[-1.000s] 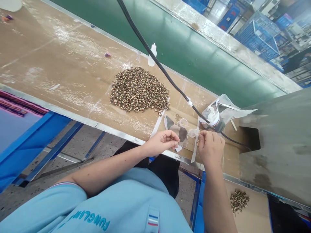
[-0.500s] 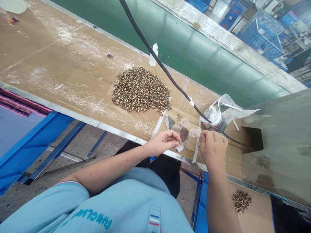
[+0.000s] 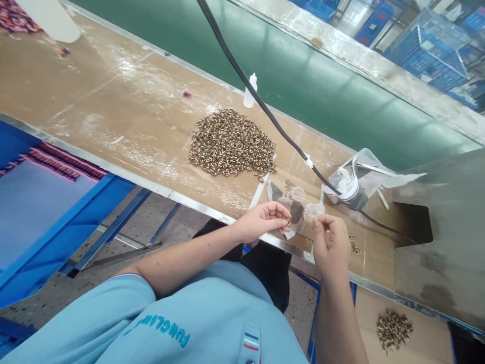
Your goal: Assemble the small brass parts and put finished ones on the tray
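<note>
My left hand is pinched shut on a small brown and gold piece over the bench's front edge. My right hand is a little to its right, thumb and fingertips pressed together; whatever they hold is too small to make out. Just beyond the hands lie a stained sheet and two small clear cups, one a round clear cup. A few tiny gold pieces lie right of my right hand. A large pile of similar small pieces spreads on the bench to the left.
A white dropper bottle stands behind the pile. A black cable hangs across to a clear container of white material. A grey metal housing bounds the right. Another small pile sits on a lower board. A green belt runs behind.
The whole view has shifted, so the bench appears further right. My right hand has come down and nearer to my body, uncovering the tiny gold pieces. My left hand keeps its pinch.
</note>
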Available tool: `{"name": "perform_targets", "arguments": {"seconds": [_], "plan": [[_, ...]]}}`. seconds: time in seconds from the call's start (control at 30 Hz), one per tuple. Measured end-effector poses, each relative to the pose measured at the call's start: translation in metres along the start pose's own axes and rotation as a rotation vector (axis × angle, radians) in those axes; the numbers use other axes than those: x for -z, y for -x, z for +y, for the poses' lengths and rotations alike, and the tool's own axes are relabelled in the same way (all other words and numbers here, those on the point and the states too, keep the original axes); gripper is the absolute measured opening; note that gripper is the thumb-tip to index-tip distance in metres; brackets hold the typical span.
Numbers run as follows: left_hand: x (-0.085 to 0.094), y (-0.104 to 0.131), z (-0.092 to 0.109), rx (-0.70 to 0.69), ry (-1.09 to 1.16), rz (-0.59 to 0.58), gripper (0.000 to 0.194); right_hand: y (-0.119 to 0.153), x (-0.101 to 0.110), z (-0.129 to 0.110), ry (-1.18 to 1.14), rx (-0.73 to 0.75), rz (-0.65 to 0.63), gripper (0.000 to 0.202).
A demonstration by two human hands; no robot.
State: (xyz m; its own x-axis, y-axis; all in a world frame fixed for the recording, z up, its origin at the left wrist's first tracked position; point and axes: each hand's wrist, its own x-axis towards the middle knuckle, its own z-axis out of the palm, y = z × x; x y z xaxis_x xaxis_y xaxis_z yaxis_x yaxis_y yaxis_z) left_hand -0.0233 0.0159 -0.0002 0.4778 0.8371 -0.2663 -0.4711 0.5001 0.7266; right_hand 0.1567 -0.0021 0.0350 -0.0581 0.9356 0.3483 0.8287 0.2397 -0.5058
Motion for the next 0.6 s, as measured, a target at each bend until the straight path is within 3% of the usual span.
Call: {"name": "perform_targets", "arguments": {"seconds": [0.23,0.6], "plan": [[0.002,0.001,0.001,0.032,0.065,-0.038,0.035,0.012,-0.022,-0.018,-0.28,-0.112,-0.087,0.018],[0.002,0.0,0.001,0.055,0.068,-0.029,0.036,0.011,-0.026,-0.02,-0.311,-0.118,-0.125,0.016]]}}
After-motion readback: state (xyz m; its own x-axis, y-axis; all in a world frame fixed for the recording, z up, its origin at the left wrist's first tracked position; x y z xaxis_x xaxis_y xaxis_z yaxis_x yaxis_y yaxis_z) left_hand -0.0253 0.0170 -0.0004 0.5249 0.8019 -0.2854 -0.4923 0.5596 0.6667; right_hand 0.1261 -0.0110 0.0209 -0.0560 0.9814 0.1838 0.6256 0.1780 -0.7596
